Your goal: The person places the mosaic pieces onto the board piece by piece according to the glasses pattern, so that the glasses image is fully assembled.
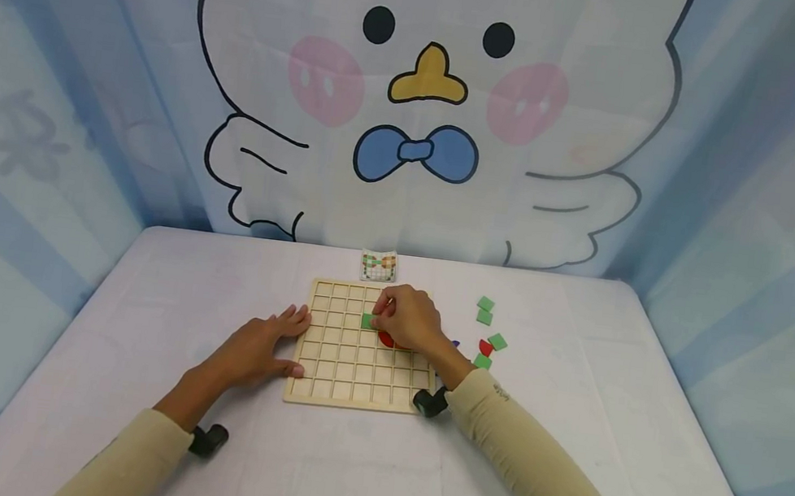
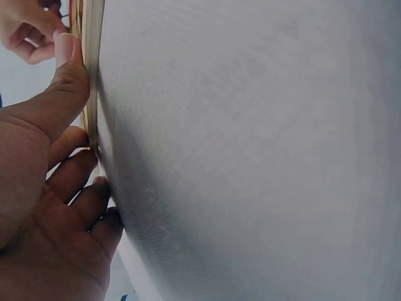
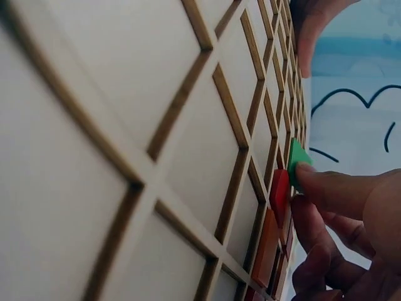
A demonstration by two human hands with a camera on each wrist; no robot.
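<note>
A wooden grid board (image 1: 332, 371) lies on the white table. At its left edge rests my left hand (image 1: 256, 351), fingers spread and thumb touching the rim; the left wrist view shows that thumb (image 2: 66, 69) along the board's side. My right hand (image 1: 412, 315) is over the board's upper right part. Its thumb and fingertip pinch a green tile (image 3: 296, 160), which stands tilted at the grid. Just beside it sits a red piece (image 3: 279, 191), followed by an orange piece (image 3: 264, 248). The right hand hides part of these pieces in the head view.
Right of the board lie several loose green tiles (image 1: 484, 317) and a red piece (image 1: 485, 347). A small patterned card (image 1: 378, 265) is behind the board at the table's far side. Printed curtains (image 1: 408, 216) hang at the back and sides.
</note>
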